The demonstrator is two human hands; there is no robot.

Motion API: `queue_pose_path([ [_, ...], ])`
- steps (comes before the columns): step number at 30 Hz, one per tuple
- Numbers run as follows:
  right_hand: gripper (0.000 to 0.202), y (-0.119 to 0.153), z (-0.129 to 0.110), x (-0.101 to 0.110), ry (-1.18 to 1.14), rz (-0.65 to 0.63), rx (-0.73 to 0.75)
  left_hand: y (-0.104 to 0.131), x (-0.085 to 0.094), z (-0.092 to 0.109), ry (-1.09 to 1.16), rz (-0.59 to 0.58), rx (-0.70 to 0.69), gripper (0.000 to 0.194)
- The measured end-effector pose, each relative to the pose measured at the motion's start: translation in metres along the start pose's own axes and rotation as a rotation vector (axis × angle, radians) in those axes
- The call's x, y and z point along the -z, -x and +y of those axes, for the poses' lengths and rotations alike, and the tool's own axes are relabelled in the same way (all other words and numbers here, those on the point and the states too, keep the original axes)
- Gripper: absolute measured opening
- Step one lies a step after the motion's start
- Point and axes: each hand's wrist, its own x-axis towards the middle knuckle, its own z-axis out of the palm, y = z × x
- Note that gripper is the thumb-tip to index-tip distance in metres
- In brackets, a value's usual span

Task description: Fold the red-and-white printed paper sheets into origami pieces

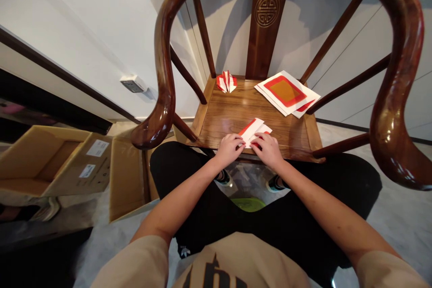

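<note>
A partly folded sheet of red and white paper (252, 129) lies at the front edge of the wooden chair seat (222, 114). On its left side my left hand (231, 147) grips the near edge, fingers closed and bent over it. My right hand (267, 147) pinches the opposite side, its fingers curled on the folds. The two hands are close together, a small gap between their fingertips. At the back left of the seat sits a folded red and white paper piece (226, 82). Several flat sheets with red and gold printing (286, 92) are stacked at the back right.
The chair's curved armrests (165, 54) rise around the seat on both sides. Open cardboard boxes (77, 162) stand on the floor at the left. Below the seat, between the feet, is a green object (248, 204). A power socket (133, 83) juts from the wall.
</note>
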Motion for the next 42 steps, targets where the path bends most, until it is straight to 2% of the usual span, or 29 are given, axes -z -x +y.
queue_pose_path([
  [5, 0.021, 0.002, -0.001, 0.003, 0.049, 0.064, 0.042, 0.002, 0.001, -0.002, -0.076, -0.03, -0.055, 0.021],
  [8, 0.027, 0.011, -0.01, 0.01, 0.153, 0.093, 0.075, 0.003, 0.002, -0.001, -0.115, -0.033, -0.068, 0.023],
  [9, 0.03, 0.016, -0.015, 0.012, 0.191, 0.061, 0.08, 0.003, 0.002, -0.001, -0.124, -0.037, -0.072, 0.024],
  [12, 0.043, 0.032, -0.036, 0.012, 0.264, -0.156, 0.062, 0.003, 0.003, 0.0, -0.135, -0.048, -0.076, 0.024],
  [16, 0.068, 0.046, -0.061, 0.004, 0.346, -0.438, -0.17, 0.002, 0.003, 0.0, -0.127, -0.043, -0.08, 0.024],
  [19, 0.072, 0.046, -0.067, 0.002, 0.339, -0.517, -0.252, 0.002, 0.003, -0.001, -0.121, -0.038, -0.08, 0.023],
  [25, 0.071, 0.049, -0.066, 0.012, 0.311, -0.514, -0.395, 0.003, 0.0, -0.002, -0.118, -0.037, -0.073, 0.023],
  [34, 0.066, 0.048, -0.065, 0.02, 0.224, -0.473, -0.417, 0.001, 0.002, -0.007, -0.049, -0.089, -0.036, 0.021],
  [42, 0.063, 0.051, -0.059, 0.017, 0.148, -0.433, -0.444, -0.001, 0.008, -0.008, -0.031, -0.128, -0.073, 0.022],
])
